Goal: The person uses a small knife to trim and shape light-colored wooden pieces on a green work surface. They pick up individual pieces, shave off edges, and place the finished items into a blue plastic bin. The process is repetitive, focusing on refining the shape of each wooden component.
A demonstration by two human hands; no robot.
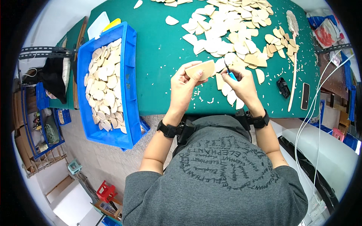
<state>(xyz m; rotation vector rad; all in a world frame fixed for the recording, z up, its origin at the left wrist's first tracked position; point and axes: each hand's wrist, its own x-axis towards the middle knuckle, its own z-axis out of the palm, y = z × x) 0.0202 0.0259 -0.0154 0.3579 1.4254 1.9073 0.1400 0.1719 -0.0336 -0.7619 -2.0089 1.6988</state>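
Observation:
My left hand (184,83) is closed on a beige half-oval pad (201,71), thumb on its face and fingers behind it. Held up over the near edge of the green table, the pad tilts toward me. Just to its right, my right hand (241,83) grips a small blue-handled tool with a dark, narrow tip (232,76); its exact kind is hard to make out. The tip stands apart from the pad. A large pile of similar pads (226,41) spreads beyond both hands, and a few lie under my right hand.
To my left a blue crate (130,86) holds many pads. On the green cloth (154,49) lie small white scraps, a long-handled duster (293,67), a black device (283,87) and a phone (305,96). White cables (307,120) hang at the right; a red stool (107,191) stands lower left.

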